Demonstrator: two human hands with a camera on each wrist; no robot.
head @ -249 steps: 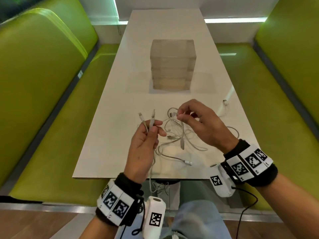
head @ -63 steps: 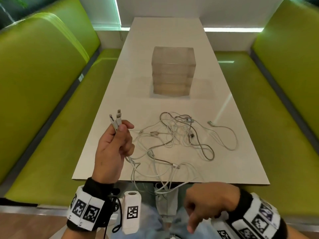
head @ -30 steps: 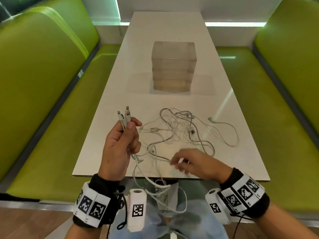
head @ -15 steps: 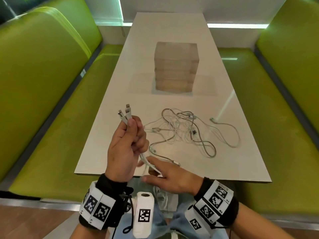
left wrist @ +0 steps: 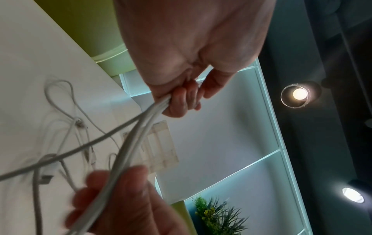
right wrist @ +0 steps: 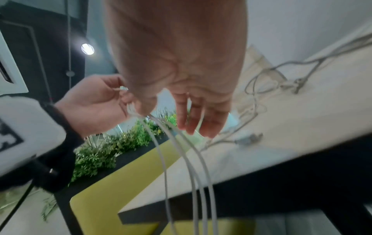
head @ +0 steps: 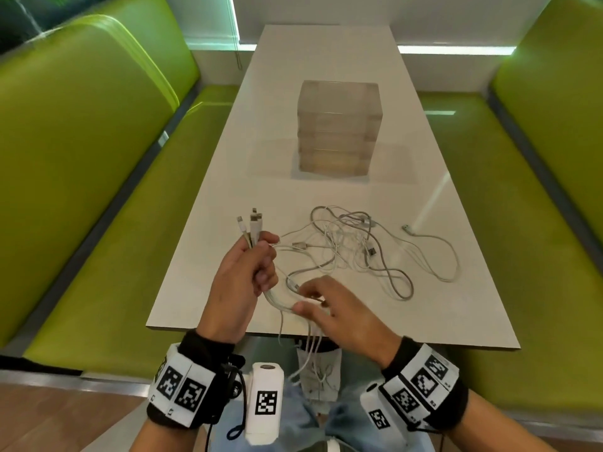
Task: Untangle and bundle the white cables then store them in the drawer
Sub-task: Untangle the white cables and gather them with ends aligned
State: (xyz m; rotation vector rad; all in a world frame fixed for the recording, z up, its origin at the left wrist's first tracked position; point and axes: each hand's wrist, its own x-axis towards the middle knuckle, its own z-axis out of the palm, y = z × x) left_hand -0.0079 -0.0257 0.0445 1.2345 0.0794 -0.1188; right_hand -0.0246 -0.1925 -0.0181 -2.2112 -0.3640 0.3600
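Note:
My left hand (head: 261, 259) is raised over the near left of the white table (head: 326, 50) and grips a few white cable ends, whose connectors (head: 251, 223) stick up above the fist. From the fist (left wrist: 181, 98) the strands (left wrist: 128, 143) curve down to my right hand (head: 308, 298) at the front edge. There they run between thumb and fingers (right wrist: 193, 117) and hang off the edge (right wrist: 193, 174). The rest of the white cable tangle (head: 355, 246) lies on the table to the right. A translucent drawer unit (head: 339, 125) stands shut mid-table.
Green padded benches flank the table on the left (head: 98, 164) and right (head: 528, 197). One loose cable end (head: 406, 227) points toward the right edge. The table's front edge (head: 326, 340) is just under my right hand, with my lap below.
My right hand has come up from my lap to the strands below my left fist and taken them between thumb and fingers. The left hand keeps its grip and has shifted only slightly.

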